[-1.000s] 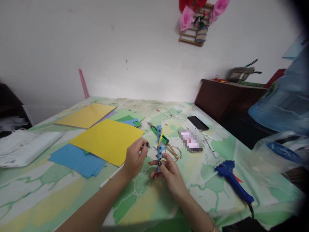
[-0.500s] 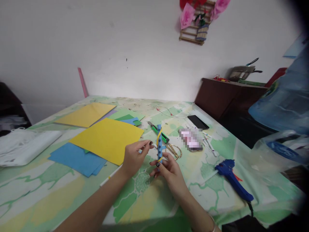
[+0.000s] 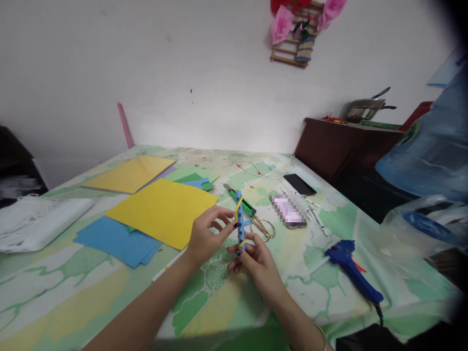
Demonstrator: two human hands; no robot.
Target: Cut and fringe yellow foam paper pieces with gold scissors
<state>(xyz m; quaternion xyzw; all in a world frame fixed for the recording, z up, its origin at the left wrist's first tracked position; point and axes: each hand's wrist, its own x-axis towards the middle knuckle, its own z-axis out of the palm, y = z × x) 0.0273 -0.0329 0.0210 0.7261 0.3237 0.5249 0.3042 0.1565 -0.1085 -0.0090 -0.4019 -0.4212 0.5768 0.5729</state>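
Note:
A slim blue paper tube [image 3: 240, 219] with dark dots and a yellow strip wound around it stands nearly upright above the table. My right hand [image 3: 258, 256] grips its lower end between thumb and fingers. From the left, my left hand [image 3: 210, 234] touches the tube's middle, the thumb and fingertips closed on its side and on the yellow strip. Just behind the tube lie a green craft knife [image 3: 248, 208] and gold-handled scissors [image 3: 263, 228].
Yellow sheets [image 3: 164, 212] and blue paper [image 3: 117, 240] lie at the left. Farther right are a pixelated phone [image 3: 288, 210], a black phone [image 3: 300, 184], several white pens [image 3: 318, 219] and a blue glue gun [image 3: 353, 270]. A water bottle [image 3: 420, 151] stands at the right edge.
My left hand has moved right, from beside the tube onto it, and its fingers now touch it. The tube has tilted slightly, its top shifting left and down.

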